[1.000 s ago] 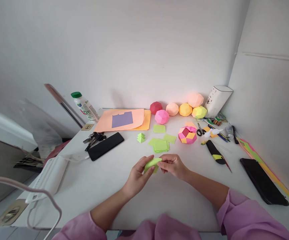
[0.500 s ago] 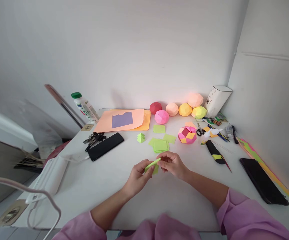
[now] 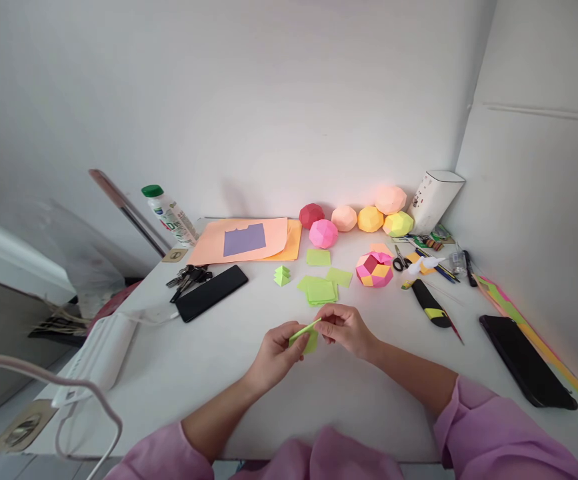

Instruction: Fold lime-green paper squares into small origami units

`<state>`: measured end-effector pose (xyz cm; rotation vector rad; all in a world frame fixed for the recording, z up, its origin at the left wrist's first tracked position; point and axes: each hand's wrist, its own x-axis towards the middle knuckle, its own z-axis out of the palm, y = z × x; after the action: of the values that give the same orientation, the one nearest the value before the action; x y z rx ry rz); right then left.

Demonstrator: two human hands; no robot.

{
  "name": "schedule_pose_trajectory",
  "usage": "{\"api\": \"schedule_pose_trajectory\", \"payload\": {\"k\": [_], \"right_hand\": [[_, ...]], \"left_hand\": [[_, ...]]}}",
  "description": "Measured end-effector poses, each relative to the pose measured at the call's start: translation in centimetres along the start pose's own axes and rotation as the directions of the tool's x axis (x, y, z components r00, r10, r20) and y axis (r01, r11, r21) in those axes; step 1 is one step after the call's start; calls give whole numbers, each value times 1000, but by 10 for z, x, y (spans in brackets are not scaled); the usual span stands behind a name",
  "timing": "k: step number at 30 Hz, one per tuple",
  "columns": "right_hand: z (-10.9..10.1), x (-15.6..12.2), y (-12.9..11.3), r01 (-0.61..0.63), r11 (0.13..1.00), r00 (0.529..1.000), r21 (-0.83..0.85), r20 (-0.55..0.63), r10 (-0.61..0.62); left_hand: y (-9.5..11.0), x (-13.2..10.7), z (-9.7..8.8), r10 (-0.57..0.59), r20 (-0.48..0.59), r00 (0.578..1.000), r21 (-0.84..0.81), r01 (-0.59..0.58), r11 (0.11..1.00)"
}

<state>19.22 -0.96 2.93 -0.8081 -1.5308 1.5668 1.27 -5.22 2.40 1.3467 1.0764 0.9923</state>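
Observation:
A green paper piece (image 3: 311,341), folded along its upper edge, is held above the table between both hands. My left hand (image 3: 279,352) pinches it from the left, with the thumb across its front. At its upper right corner, the fingers of my right hand (image 3: 345,329) close on the folded edge. Just beyond the hands lies a stack of green paper squares (image 3: 321,291), with a single green square (image 3: 318,257) farther back. A small folded green paper stack (image 3: 282,275) stands to their left.
Several faceted paper balls (image 3: 323,234) line the wall, with an open multicoloured paper ball (image 3: 375,270) nearer. Scissors (image 3: 401,261), a cutter (image 3: 429,304) and a phone (image 3: 526,360) lie right. Keys (image 3: 189,277), a black phone (image 3: 212,293) and a power strip (image 3: 99,352) are left.
The hands stay almost in place. The green paper piece has tilted slightly, so its upper edge looks thinner and flatter.

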Motion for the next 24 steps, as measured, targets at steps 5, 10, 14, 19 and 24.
{"api": "schedule_pose_trajectory", "payload": {"k": [5, 10, 14, 19, 24], "right_hand": [[0, 0, -1, 28, 1000, 1000, -9, 4, -28], [0, 0, -1, -7, 1000, 1000, 10, -4, 7], [0, 1, -2, -26, 999, 1000, 31, -13, 26], [-1, 1, -3, -16, 1000, 1000, 20, -14, 16], [-1, 0, -6, 37, 999, 999, -21, 4, -37]], "left_hand": [[1, 0, 0, -22, 0, 1000, -33, 22, 999], [0, 0, -1, -33, 1, 999, -55, 33, 998], [1, 0, -1, -38, -3, 999, -56, 38, 998], [4, 0, 0, -47, -3, 999, -58, 47, 997], [5, 0, 0, -63, -10, 998, -66, 62, 996]]}}
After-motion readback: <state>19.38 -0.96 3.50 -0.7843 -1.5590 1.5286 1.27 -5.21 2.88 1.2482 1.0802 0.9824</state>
